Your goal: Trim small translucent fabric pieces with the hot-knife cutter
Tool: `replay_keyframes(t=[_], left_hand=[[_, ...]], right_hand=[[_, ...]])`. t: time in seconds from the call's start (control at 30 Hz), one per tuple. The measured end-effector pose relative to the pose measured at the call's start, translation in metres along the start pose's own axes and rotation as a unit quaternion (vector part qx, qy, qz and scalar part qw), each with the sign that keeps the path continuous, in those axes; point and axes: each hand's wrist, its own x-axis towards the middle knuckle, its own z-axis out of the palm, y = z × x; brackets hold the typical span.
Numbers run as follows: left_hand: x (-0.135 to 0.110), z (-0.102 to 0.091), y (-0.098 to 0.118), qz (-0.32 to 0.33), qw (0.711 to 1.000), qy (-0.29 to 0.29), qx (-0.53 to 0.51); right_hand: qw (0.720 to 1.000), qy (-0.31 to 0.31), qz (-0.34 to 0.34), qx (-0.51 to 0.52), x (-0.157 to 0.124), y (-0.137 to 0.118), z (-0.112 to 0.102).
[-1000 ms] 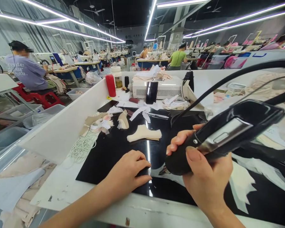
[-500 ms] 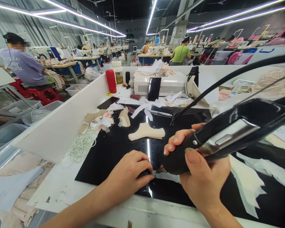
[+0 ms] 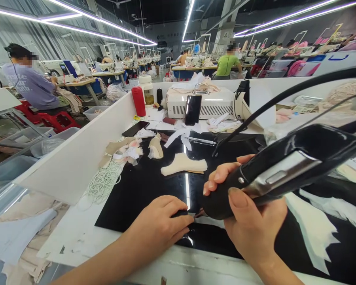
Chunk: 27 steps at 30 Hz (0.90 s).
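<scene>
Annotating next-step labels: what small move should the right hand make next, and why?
Likely lower the tool the last bit onto the mat beside the left fingertips. The right hand is shut on the tool, whose nose hangs just above the mat, almost at the left hand, which presses flat there.

There are two hands at the near edge of the table: one left hand and one right hand. There is one black tool. One black mat lies in the middle, with one cream cloth piece on it. By the far edge stand one red bottle, one jar, one black spool and one white box. There are two phones: a flat phone and a standing phone. There is one pen. One bunch of white loops lies by the left edge.
</scene>
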Motion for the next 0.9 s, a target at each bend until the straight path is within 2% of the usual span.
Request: replay_keyframes(t=[0.2,0.67,0.8,0.9], left_hand=[[-0.0064,-0.0008,0.0012,0.018,0.999,0.021,0.033],[-0.0048,0.0012,0.0027,0.024,0.999,0.041,0.007],[-0.0064,0.0011,0.0001,0.004,0.998,0.041,-0.037],[-0.0079,0.0015,-0.0018,-0.036,0.994,0.047,-0.089]], right_hand=[[1.0,-0.003,0.004,0.002,0.0003,0.0015,0.0004],[1.0,-0.019,-0.016,-0.003,0.0005,0.0038,0.007],[1.0,-0.009,-0.002,-0.003,0.001,0.0026,0.0086],[1.0,0.01,0.005,0.006,0.0,0.0004,0.009]])
